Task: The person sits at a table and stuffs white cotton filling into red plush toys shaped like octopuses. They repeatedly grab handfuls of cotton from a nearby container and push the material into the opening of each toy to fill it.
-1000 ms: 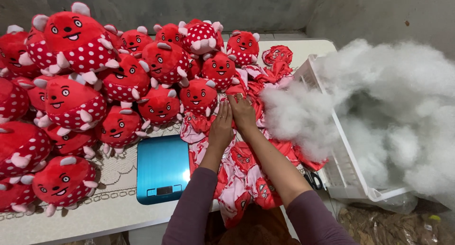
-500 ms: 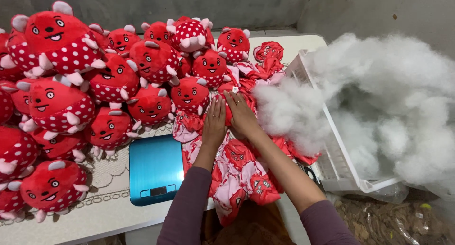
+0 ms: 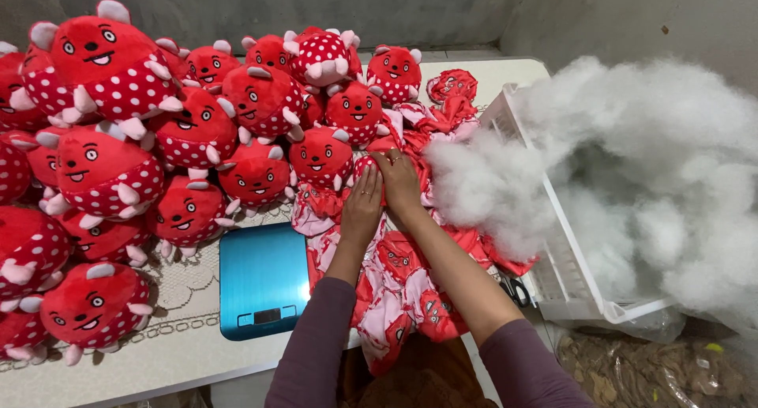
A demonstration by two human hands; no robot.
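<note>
My left hand (image 3: 362, 204) and my right hand (image 3: 400, 180) lie close together on a heap of flat, unstuffed red plush skins (image 3: 395, 282) at the table's front. Both sets of fingers press into a small red dotted plush piece (image 3: 366, 165) at the top of the heap; the grip itself is hidden. Just beyond my fingertips sits a stuffed red plush toy (image 3: 320, 155) with a face and white-dotted lower half. A mass of white stuffing fibre (image 3: 489, 187) touches the heap on the right.
Several stuffed red toys (image 3: 118, 139) are piled across the left and back of the white table (image 3: 158, 360). A blue digital scale (image 3: 260, 278) lies left of my arms. A white plastic basket (image 3: 568, 282) full of fibre stands at right; black scissors (image 3: 517, 289) lie beside it.
Both hands have stayed together on the red heap, working at the small dotted piece. The view has shifted slightly; the toys and the scale have not moved.
</note>
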